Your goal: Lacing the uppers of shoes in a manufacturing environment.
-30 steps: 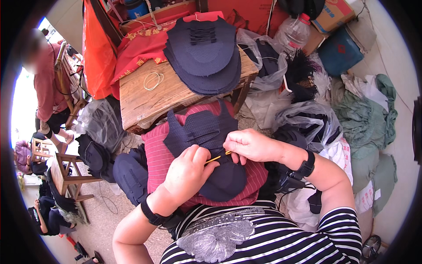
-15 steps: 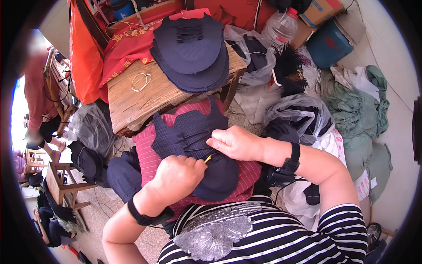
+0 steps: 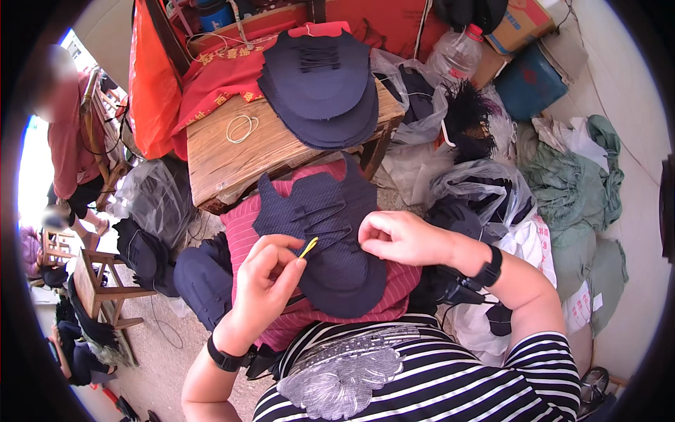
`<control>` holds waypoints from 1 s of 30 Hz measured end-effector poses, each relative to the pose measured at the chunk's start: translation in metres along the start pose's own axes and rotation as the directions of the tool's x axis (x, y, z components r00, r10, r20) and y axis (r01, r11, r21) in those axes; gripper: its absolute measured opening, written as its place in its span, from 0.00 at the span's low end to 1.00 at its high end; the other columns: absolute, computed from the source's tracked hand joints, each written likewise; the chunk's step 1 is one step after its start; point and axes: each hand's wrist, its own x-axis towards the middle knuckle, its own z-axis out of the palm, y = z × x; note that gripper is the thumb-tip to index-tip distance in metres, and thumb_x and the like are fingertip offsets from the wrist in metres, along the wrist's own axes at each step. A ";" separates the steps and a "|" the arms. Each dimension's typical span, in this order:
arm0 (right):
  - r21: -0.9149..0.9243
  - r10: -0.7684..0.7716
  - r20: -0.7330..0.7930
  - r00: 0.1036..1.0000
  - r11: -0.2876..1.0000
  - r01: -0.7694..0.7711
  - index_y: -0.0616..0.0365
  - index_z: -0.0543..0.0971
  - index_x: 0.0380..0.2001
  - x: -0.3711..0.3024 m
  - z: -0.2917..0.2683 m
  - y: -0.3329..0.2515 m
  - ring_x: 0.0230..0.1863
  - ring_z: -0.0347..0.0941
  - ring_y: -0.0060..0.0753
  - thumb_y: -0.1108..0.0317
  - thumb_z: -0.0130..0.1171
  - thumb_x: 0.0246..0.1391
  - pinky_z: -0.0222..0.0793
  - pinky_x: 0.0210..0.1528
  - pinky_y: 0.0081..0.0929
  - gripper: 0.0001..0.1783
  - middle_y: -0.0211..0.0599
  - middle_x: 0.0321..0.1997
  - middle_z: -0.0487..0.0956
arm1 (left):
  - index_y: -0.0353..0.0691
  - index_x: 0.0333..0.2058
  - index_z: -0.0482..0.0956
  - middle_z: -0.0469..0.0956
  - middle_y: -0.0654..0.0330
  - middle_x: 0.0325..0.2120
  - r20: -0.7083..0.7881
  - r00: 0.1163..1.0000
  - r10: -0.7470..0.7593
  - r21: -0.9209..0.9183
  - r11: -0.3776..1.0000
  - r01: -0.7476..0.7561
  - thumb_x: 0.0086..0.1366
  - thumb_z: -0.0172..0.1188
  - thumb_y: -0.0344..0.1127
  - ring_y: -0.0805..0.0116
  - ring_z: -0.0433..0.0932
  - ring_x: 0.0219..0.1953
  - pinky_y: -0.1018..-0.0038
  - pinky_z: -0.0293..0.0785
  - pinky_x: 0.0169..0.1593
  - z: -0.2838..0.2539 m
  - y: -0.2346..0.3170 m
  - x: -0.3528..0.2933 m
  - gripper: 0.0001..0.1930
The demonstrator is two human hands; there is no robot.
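Note:
A dark navy shoe upper (image 3: 344, 278) lies flat across a red striped cloth (image 3: 242, 225) on my lap, its rounded end toward me. Black lace (image 3: 325, 216) zigzags across its middle. My left hand (image 3: 267, 278) is over the left edge of the upper, thumb and forefinger pinching a thin yellow loop (image 3: 309, 247). At the right of the lacing, my right hand (image 3: 397, 235) is closed, fingertips pressed together by the upper's edge. What those fingertips hold is too small to make out.
A wooden bench (image 3: 218, 158) ahead bears a stack of dark uppers (image 3: 320, 84), the top one laced, and a loose pale cord ring (image 3: 242, 129). Plastic bags (image 3: 485, 179) and green sacks (image 3: 562, 190) crowd the right. A wooden stool (image 3: 105, 281) and another person (image 3: 67, 141) are at left.
My left hand has opened out from a fist, moved slightly left and turned, showing the yellow loop at its fingertips. My right hand has shifted right, away from the lacing's middle.

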 end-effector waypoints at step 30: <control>-0.720 -0.487 0.415 0.769 0.342 0.604 0.59 0.72 0.35 -0.010 0.015 -0.004 0.23 0.79 0.36 0.69 0.62 0.46 0.77 0.23 0.33 0.13 0.39 0.34 0.71 | 0.33 0.53 0.78 0.84 0.54 0.43 0.089 0.949 -0.303 -0.623 0.726 0.291 0.73 0.60 0.26 0.68 0.86 0.42 0.75 0.81 0.46 0.030 -0.006 0.030 0.12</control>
